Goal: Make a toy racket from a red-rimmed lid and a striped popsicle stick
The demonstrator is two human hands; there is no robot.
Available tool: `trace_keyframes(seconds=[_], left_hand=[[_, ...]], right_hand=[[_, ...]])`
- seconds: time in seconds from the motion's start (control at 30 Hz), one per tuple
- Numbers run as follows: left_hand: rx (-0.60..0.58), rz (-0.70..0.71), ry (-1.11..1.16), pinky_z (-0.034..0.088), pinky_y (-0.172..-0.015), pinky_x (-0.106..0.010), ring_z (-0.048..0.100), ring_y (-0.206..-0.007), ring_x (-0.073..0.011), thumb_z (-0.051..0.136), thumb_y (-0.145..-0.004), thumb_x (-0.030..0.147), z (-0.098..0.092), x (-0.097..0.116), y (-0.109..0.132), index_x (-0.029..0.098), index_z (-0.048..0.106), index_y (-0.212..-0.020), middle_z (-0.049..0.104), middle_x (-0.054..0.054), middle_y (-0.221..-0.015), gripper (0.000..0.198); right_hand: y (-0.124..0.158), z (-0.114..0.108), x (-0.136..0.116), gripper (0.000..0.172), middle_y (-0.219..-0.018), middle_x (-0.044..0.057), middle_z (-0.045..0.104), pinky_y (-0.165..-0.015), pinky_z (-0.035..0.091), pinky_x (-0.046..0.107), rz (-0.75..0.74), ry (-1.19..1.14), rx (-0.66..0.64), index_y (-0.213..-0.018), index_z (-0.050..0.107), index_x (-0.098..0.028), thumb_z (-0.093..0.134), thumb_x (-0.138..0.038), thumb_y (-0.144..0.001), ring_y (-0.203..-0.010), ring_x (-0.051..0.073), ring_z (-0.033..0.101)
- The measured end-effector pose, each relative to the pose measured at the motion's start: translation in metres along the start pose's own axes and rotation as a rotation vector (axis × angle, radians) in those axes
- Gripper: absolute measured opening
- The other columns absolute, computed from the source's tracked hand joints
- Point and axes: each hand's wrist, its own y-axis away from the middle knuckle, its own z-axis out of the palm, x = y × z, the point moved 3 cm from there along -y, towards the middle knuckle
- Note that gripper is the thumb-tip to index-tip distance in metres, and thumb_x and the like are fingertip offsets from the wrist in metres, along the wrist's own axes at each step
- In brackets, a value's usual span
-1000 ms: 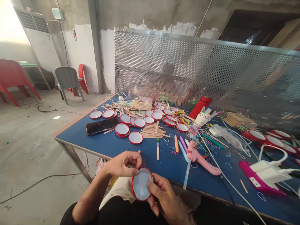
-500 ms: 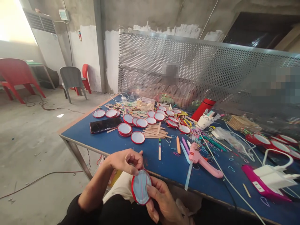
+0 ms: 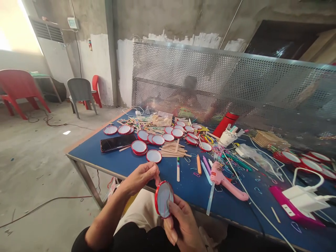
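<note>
My right hand point(image 3: 183, 218) grips a round red-rimmed lid point(image 3: 164, 201), thumb on its pale grey-blue face and fingers behind. The lid stands tilted above my lap, just off the table's front edge. A thin pinkish line shows on its face. My left hand point(image 3: 141, 178) is at the lid's upper left rim, thumb and fingers drawn together in a pinch. What is between those fingertips, if anything, I cannot make out. On the table beyond lie more red-rimmed lids point(image 3: 154, 156) with white insides, and a stack of wooden craft sticks point(image 3: 172, 149).
A pink glue gun point(image 3: 228, 183) lies to the right, near markers point(image 3: 198, 164) and scattered small rubber bands. Further back stand a red flask point(image 3: 226, 124) and a pen cup point(image 3: 228, 136). A phone point(image 3: 118, 142) lies left; a magenta power strip point(image 3: 294, 208) with cables lies right.
The lid has moved slightly up and right and turned more edge-on. My left hand has drawn back from its face to the rim, its fingers closing together. My right hand keeps its hold.
</note>
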Motion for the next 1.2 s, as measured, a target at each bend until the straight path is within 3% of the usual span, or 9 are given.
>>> trace_keyframes(seconds=[0.2, 0.33, 0.53, 0.63, 0.73, 0.93, 1.07, 1.13, 1.2], left_hand=[[0.013, 0.022, -0.051, 0.038, -0.063, -0.023, 0.045, -0.062, -0.0104, 0.081, -0.074, 0.07, -0.005, 0.002, 0.003, 0.017, 0.058, -0.079, 0.055, 0.005, -0.068, 0.059], [-0.029, 0.044, -0.099, 0.037, -0.065, -0.024, 0.046, -0.067, -0.012, 0.079, -0.075, 0.072, -0.004, 0.002, 0.006, 0.016, 0.061, -0.082, 0.056, 0.002, -0.073, 0.06], [0.084, 0.125, -0.023, 0.037, -0.065, -0.023, 0.047, -0.068, -0.0123, 0.085, -0.075, 0.061, -0.001, 0.002, 0.006, 0.017, 0.06, -0.079, 0.057, 0.002, -0.074, 0.051], [0.095, 0.091, -0.064, 0.035, -0.063, -0.023, 0.045, -0.066, -0.0114, 0.085, -0.076, 0.06, -0.001, 0.001, 0.006, 0.016, 0.062, -0.075, 0.056, 0.003, -0.07, 0.05], [0.078, 0.045, -0.095, 0.04, -0.065, -0.024, 0.051, -0.067, -0.0131, 0.084, -0.075, 0.061, -0.001, -0.001, 0.006, 0.014, 0.067, -0.077, 0.061, 0.001, -0.071, 0.05], [0.117, 0.036, -0.099, 0.05, -0.076, -0.032, 0.067, -0.079, -0.0209, 0.08, -0.08, 0.062, -0.001, -0.004, 0.006, 0.013, 0.074, -0.083, 0.073, -0.007, -0.081, 0.049], [0.169, 0.013, -0.067, 0.051, -0.073, -0.031, 0.067, -0.072, -0.0199, 0.084, -0.075, 0.06, 0.002, -0.008, 0.004, 0.014, 0.071, -0.078, 0.073, -0.006, -0.074, 0.048], [0.23, 0.018, -0.05, 0.051, -0.069, -0.03, 0.066, -0.068, -0.0183, 0.087, -0.073, 0.058, 0.004, -0.011, 0.002, 0.016, 0.067, -0.075, 0.072, -0.003, -0.071, 0.046], [0.314, 0.049, -0.043, 0.049, -0.064, -0.027, 0.063, -0.064, -0.016, 0.089, -0.07, 0.055, 0.006, -0.013, 0.001, 0.018, 0.063, -0.074, 0.068, 0.0, -0.069, 0.045]], right_hand=[[-0.006, 0.002, -0.018, 0.055, -0.049, -0.009, 0.052, -0.032, 0.031, 0.014, -0.208, 0.121, 0.24, -0.081, 0.064, -0.018, 0.084, -0.067, -0.071, -0.032, 0.003, 0.038], [-0.01, -0.004, -0.016, 0.055, -0.052, -0.008, 0.053, -0.033, 0.033, 0.016, -0.27, 0.18, 0.344, -0.08, 0.062, -0.019, 0.081, -0.07, -0.073, -0.034, 0.005, 0.042], [-0.006, -0.019, -0.015, 0.051, -0.058, -0.002, 0.06, -0.04, 0.043, 0.024, -0.433, 0.507, 0.536, -0.08, 0.059, -0.024, 0.065, -0.074, -0.087, -0.04, 0.012, 0.053], [0.002, -0.028, -0.018, 0.045, -0.063, 0.003, 0.066, -0.055, 0.052, 0.03, -0.563, 0.788, 0.638, -0.088, 0.065, -0.024, 0.061, -0.068, -0.094, -0.05, 0.017, 0.062], [0.007, -0.036, -0.016, 0.038, -0.07, 0.008, 0.072, -0.067, 0.053, 0.034, -0.687, 1.006, 0.723, -0.097, 0.071, -0.022, 0.062, -0.059, -0.097, -0.06, 0.023, 0.068], [-0.002, -0.035, -0.005, 0.022, -0.07, 0.009, 0.074, -0.065, 0.052, 0.032, -0.825, 1.203, 0.786, -0.094, 0.077, -0.023, 0.065, -0.039, -0.1, -0.06, 0.022, 0.069], [-0.007, -0.02, -0.011, 0.022, -0.067, 0.006, 0.074, -0.056, 0.049, 0.028, -1.169, 1.396, 0.814, -0.089, 0.075, -0.022, 0.06, -0.029, -0.103, -0.053, 0.018, 0.068], [-0.008, -0.009, -0.017, 0.024, -0.061, 0.003, 0.071, -0.051, 0.045, 0.026, -1.378, 1.541, 0.799, -0.087, 0.071, -0.021, 0.056, -0.023, -0.105, -0.045, 0.014, 0.064], [-0.008, 0.0, -0.023, 0.025, -0.056, -0.001, 0.067, -0.048, 0.042, 0.025, -1.497, 1.661, 0.784, -0.087, 0.067, -0.019, 0.052, -0.017, -0.106, -0.04, 0.011, 0.059]])
